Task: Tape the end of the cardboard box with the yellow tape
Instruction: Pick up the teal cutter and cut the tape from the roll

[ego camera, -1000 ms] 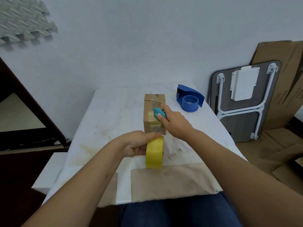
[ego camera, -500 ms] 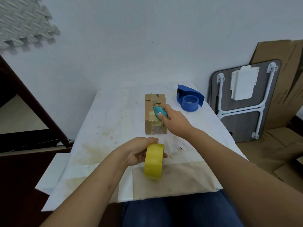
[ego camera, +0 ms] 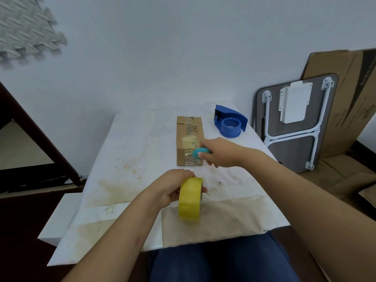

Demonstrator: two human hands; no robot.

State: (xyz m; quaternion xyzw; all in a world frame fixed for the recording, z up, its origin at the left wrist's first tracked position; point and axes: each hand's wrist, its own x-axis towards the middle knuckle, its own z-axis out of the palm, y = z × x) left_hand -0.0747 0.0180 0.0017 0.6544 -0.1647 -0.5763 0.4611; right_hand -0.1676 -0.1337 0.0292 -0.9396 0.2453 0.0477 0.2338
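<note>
The cardboard box (ego camera: 190,140) lay mid-table (ego camera: 132,143), its near end showing glossy tape; the left hand (ego camera: 173,188) had its grip closed round the yellow tape (ego camera: 190,199) roll, just clear of the box; the right hand (ego camera: 218,152) clasped a teal cutter (ego camera: 198,153) against the box's near end; judged step: severing the strip, next pressing it flat

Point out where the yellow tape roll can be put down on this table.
Bare tabletop lies left of the cardboard box, out to the left edge. Also bare: the near strip beside the yellow tape roll. Crowded: right of the box, around the right hand and blue dispenser.
</note>
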